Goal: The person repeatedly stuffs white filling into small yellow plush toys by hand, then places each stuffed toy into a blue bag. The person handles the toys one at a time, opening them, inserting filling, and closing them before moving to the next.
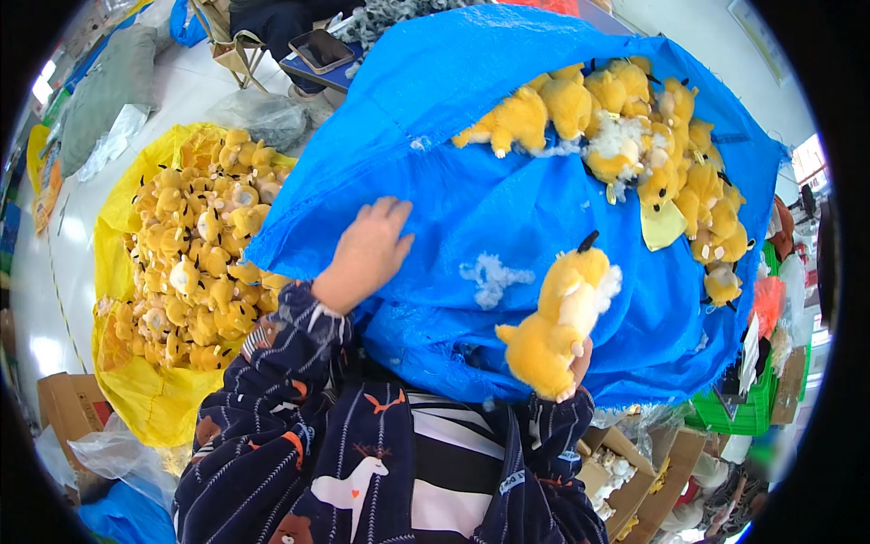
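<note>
In my right hand (581, 361) is a yellow plush toy (555, 334) with a pale belly and a dark tuft on its head. White stuffing shows at the toy's side. The toy mostly covers that hand, whose fingers curl at its lower edge. My left hand (367, 249) is open, fingers stretched out, over the left part of a large blue woven sheet (435, 213) across my lap. A tuft of white stuffing (494, 278) lies on the sheet between my hands. Several similar toys (698, 172) are heaped at its far right, one with stuffing spilling out (620, 143).
To the left stands a yellow sack (145, 412) full of small plush toys (195, 254). A phone (321, 52) and grey fluff (399, 20) rest on a table beyond the sheet, near another person's legs (272, 27). Cardboard boxes (669, 480) and a green crate (739, 415) are at the lower right.
</note>
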